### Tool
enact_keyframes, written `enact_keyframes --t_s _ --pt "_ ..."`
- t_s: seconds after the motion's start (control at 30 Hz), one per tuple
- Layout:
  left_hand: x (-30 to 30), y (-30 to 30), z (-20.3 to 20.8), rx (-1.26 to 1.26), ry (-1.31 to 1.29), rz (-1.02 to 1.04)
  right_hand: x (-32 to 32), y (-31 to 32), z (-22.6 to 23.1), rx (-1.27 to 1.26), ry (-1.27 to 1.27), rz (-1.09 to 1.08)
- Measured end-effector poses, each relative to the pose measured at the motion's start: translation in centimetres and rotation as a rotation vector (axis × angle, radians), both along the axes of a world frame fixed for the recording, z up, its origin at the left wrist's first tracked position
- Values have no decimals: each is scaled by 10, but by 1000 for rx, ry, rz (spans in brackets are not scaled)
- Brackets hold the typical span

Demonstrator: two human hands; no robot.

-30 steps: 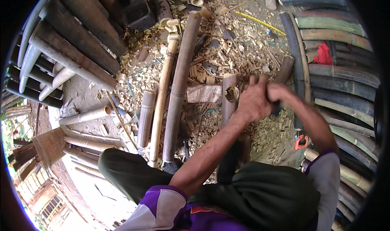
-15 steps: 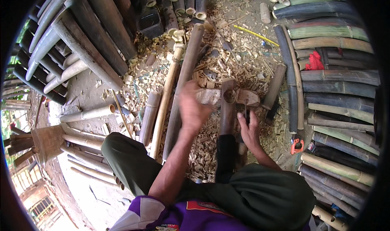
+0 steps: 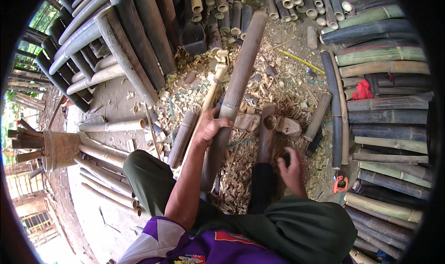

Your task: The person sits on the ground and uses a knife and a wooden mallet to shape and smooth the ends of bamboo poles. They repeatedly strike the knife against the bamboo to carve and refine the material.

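Note:
A long dark bamboo pole [image 3: 241, 62] slants up and away from me, tilted over the work area. My left hand [image 3: 211, 127] wraps round its lower half, thumb across the front. My right hand [image 3: 292, 169] is at the right, off the pole, fingers curved and apart; I see nothing held in it. Between the hands lies a shorter bamboo piece [image 3: 266, 143] with a round hole cut near its far end. This piece rests across a pale wooden block [image 3: 289, 126]. Its near end meets something black by my legs.
Wood chips [image 3: 185, 97] cover the ground. A thin pale pole [image 3: 204, 99] and a short bamboo length [image 3: 183, 138] lie to the left. Stacked bamboo [image 3: 384, 106] lines the right side, near an orange-handled tool [image 3: 340, 184]. A black tub [image 3: 193, 39] and a yellow measuring tape [image 3: 301, 62] are farther back.
My left hand, blurred above the pole before, has closed round it, and the pole's far end has risen and swung right. My right hand has drawn back from the holed piece and block.

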State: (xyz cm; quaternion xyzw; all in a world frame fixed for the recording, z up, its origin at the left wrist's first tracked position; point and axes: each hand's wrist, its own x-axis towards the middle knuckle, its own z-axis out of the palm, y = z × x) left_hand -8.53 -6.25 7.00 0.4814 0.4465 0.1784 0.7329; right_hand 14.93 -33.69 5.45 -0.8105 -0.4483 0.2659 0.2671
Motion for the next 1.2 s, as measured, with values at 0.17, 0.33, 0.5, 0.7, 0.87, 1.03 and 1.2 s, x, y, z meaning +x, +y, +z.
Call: enact_keyframes --t_s 0.17,0.33,0.5,0.7,0.87,1.03,1.2 --pt "74 4 53 33 -436 -1 -53 63 22 142 988 226" --pt "124 14 120 297 -538 -105 -11 93 39 51 679 282" --pt "169 17 169 610 -564 -161 50 125 36 201 629 206" --pt "164 14 158 769 -553 -299 61 139 21 138 527 278" --pt "157 -7 163 765 -556 -411 79 120 0 76 222 320" --pt "152 -17 162 820 -478 -464 135 127 100 16 -50 200" --pt "136 -9 160 354 -571 -478 208 148 315 521 -107 -57"
